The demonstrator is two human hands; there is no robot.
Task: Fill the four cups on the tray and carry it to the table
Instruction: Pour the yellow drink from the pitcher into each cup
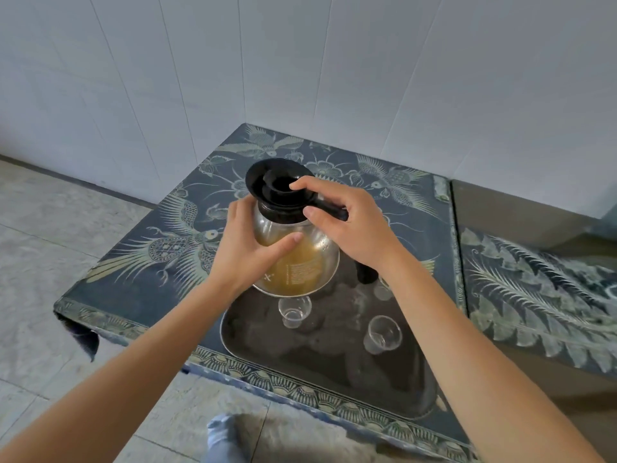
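The left hand [245,247] wraps the glass carafe [297,259], thumb across its belly. The right hand [347,222] pinches the black lid [278,187], fingers curled narrow above the handle [330,210]. The carafe is roughly half full of amber liquid and stands above the dark tray [253,342]. Three clear cups show, all empty: one [294,310] under the carafe, one [382,334] nearer, one [382,290] half hidden behind the right wrist.

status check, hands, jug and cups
Left hand cups the glass jug; right hand on its black lid. Jug upright over tray. Visible cups look empty. Nothing in the way.
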